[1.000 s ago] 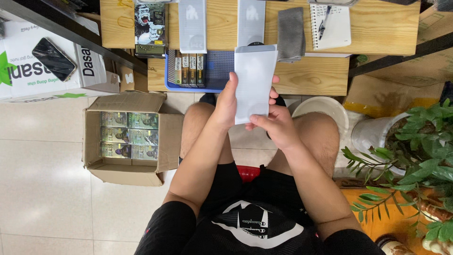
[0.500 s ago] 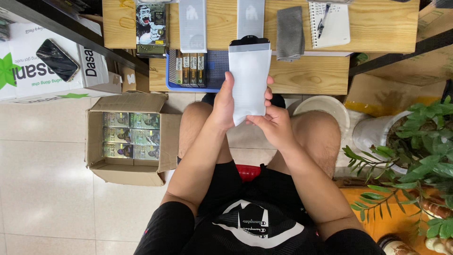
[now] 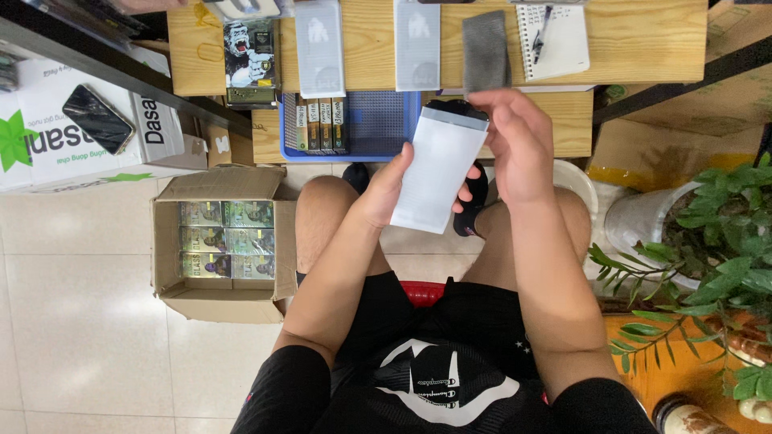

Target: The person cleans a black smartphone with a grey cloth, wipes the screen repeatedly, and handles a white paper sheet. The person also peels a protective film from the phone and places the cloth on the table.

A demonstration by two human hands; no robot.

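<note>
My left hand (image 3: 392, 186) grips a flat white rectangular sleeve (image 3: 438, 173) by its left edge, tilted a little to the right. A dark flat item (image 3: 458, 108) sticks out of the sleeve's top end. My right hand (image 3: 519, 145) is at the sleeve's upper right corner, fingertips touching the dark item. Both hands hover above my knees, in front of a low wooden table (image 3: 627, 40).
A blue basket (image 3: 378, 124) with small upright packs sits on the table's lower shelf. On the top lie two white sleeves (image 3: 319, 47), a grey cloth (image 3: 486, 50) and a notepad (image 3: 553, 40). An open cardboard box (image 3: 221, 241) of packs stands on the floor left; potted plant (image 3: 724, 241) right.
My right hand has gone from the sleeve's lower right side up to its top end. The sleeve has tilted and the dark item shows further out of it.
</note>
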